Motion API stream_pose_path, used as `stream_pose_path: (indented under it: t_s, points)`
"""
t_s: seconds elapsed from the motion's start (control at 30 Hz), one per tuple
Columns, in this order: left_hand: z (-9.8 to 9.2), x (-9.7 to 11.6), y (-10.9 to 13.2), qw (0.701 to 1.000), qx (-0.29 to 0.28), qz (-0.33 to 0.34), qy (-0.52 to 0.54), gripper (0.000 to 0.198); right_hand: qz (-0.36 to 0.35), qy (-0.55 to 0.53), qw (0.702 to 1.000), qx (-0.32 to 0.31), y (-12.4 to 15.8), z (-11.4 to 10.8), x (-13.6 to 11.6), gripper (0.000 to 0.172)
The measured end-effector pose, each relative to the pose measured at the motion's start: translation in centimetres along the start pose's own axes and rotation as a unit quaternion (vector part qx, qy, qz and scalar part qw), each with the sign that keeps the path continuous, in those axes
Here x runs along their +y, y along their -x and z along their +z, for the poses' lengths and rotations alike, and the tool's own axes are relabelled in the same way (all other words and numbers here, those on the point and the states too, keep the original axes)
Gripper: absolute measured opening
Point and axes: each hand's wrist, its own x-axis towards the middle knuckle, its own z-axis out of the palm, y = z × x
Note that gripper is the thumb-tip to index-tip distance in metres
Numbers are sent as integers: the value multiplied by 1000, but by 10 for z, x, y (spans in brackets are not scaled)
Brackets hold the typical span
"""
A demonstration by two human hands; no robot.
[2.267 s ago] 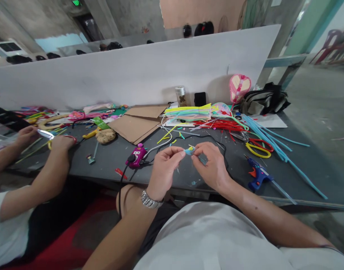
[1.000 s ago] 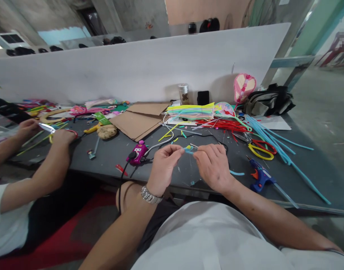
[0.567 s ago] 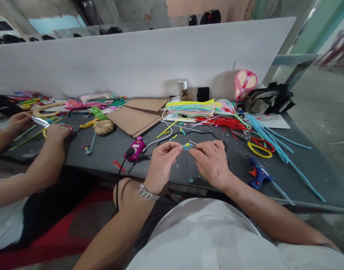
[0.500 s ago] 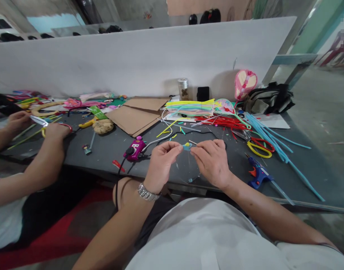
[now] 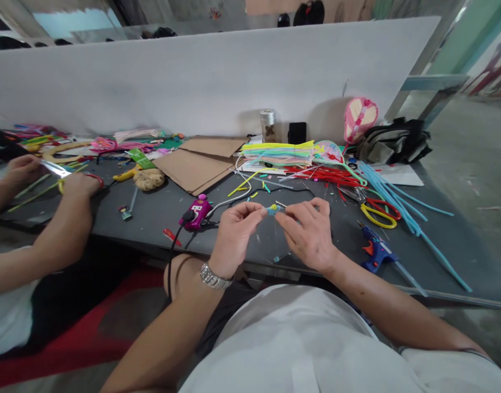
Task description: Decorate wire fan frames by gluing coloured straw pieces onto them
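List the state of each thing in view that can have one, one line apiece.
Left hand, pinching the blue-yellow piece.
Right hand, fingers curled at the piece; grip unclear.
Glue gun, on its side, glue stick protruding.
Power strip, black plug inserted.
Jar, upright, lid on.
Yellow-red scissors, lying down; blade gap unclear.
Blue stems, loose, fanned out.
Cardboard, flat, overlapping.
Other scissors, in a co-worker's hand.

The dark table point(image 5: 451, 240) is viewed from the person's head, forward and down over the white shirt point(image 5: 295, 338); left hand point(image 5: 236, 234) and right hand point(image 5: 310, 234) are seen close, the white partition point(image 5: 172, 82) farther off.
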Motion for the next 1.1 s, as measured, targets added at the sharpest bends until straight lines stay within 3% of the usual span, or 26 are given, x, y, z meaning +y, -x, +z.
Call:
stream_pose_path:
  t_s: [0.37,0.63,0.9,1.1]
  points:
    - [-5,4,-1,997,-6,61,-49,17,-70,25,997,-28,-9,-3,2,22]
    - [-6,8,-1,998,-15,38,-52,20,-153,36,985,-69,-22,-9,10,28]
    - [-5,10,-2,999,-32,27,-22,24,-19,-55,998,-4,-18,-3,13,15]
    - [-4,10,-3,999,-32,26,-7,25,13,-58,998,-14,-19,-4,12,9]
